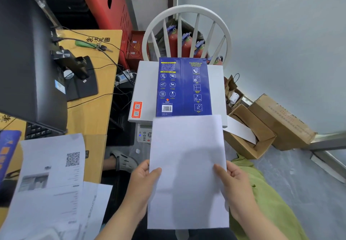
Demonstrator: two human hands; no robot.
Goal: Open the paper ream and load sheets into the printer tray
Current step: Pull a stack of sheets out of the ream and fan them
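A stack of blank white sheets is held in front of me by both hands. My left hand grips its left edge, thumb on top. My right hand grips the right edge the same way. Beyond the sheets a blue wrapped paper ream lies flat on top of the white printer. The printer's control panel shows just left of the sheets. The sheets hide the printer's front and any tray.
A wooden desk at left carries a black monitor, cables and printed pages. A white chair stands behind the printer. Open cardboard boxes sit on the floor at right. A sandalled foot rests near the printer.
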